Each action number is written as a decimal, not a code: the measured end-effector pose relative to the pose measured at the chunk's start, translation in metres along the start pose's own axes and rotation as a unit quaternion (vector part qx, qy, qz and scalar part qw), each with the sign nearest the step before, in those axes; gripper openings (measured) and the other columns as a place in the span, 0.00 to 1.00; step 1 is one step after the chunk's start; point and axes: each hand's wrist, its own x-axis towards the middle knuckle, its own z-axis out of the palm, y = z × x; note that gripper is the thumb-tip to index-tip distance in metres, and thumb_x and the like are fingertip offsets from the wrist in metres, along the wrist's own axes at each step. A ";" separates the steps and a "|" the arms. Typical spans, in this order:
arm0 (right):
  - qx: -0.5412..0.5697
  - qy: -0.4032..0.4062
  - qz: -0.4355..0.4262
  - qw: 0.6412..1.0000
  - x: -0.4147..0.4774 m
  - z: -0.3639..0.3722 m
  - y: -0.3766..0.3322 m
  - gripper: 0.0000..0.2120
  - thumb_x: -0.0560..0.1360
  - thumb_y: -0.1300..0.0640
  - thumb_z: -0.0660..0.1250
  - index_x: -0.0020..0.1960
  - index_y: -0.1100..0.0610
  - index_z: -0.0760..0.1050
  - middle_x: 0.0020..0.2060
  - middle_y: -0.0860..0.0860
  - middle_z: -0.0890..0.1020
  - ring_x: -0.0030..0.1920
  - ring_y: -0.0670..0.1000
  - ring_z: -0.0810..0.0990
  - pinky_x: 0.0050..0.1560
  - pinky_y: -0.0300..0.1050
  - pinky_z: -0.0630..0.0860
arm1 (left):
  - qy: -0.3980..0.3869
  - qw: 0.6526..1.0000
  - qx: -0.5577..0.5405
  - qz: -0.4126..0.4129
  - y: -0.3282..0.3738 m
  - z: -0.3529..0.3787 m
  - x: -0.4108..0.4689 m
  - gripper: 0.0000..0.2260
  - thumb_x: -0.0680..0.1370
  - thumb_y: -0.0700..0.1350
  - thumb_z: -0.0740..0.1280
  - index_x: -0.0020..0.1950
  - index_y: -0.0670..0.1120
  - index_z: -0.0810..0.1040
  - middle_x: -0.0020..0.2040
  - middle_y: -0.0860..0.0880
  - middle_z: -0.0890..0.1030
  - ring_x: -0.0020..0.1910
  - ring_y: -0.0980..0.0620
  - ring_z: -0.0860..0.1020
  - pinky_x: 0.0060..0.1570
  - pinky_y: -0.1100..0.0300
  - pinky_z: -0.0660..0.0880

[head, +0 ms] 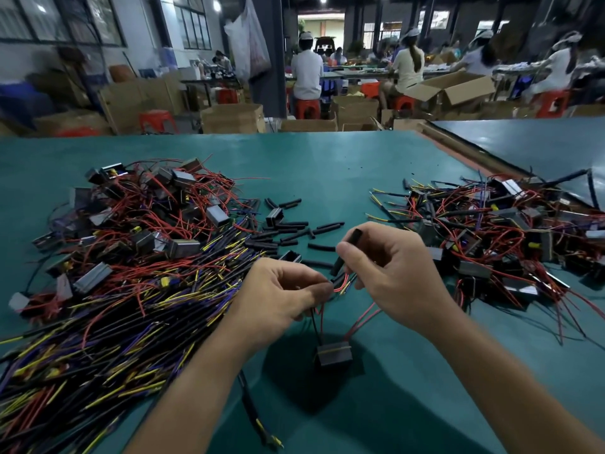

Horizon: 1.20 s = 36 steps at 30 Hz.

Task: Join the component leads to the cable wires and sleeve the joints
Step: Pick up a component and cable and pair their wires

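Worktop (327,165): one green surface under everything; a second worktop (523,142) meets it at the far right.
Piles: two. The left pile (137,257) mixes many components with black cables that end in yellow and blue wires. The right pile (497,231) holds components tangled in red wire. The pieces are too many to count.
Persons (307,70): four sit with their backs to the camera at far tables; others behind them are blurred.
Hands: two, raised between the piles, near each other.
Left hand (284,293): the grip pinches thin red and yellow wire ends.
Right hand (393,270): the grip holds one black sleeve (354,236), tilted, its lower end just beside those wire ends.
Component (334,353): one, hanging under the hands by at least two red leads (322,319) and one black one.
Loose sleeves (294,229): about twenty, scattered beyond the hands.
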 end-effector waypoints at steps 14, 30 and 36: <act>0.020 0.052 0.009 0.998 -0.001 0.002 0.000 0.08 0.76 0.60 0.71 0.38 0.58 0.78 0.29 0.50 0.82 0.26 0.49 0.78 0.28 0.45 0.76 | 0.010 1.000 -0.001 0.015 0.004 0.004 -0.001 0.08 0.75 0.36 0.71 0.41 0.48 0.85 0.32 0.47 0.81 0.29 0.54 0.74 0.27 0.65 0.70; 0.039 -0.015 0.042 0.998 0.002 0.001 0.001 0.08 0.79 0.64 0.66 0.41 0.57 0.76 0.28 0.48 0.80 0.24 0.49 0.77 0.28 0.39 0.75 | 0.010 0.999 0.007 0.034 0.002 0.004 0.001 0.08 0.77 0.35 0.67 0.42 0.44 0.82 0.34 0.41 0.81 0.27 0.59 0.75 0.26 0.67 0.72; -0.002 -0.014 0.034 0.999 0.003 -0.005 0.002 0.08 0.78 0.61 0.68 0.40 0.55 0.76 0.28 0.46 0.80 0.26 0.52 0.79 0.29 0.43 0.75 | 0.007 0.999 0.006 0.032 -0.001 0.003 0.002 0.06 0.76 0.36 0.69 0.42 0.43 0.84 0.30 0.49 0.81 0.27 0.59 0.76 0.27 0.66 0.72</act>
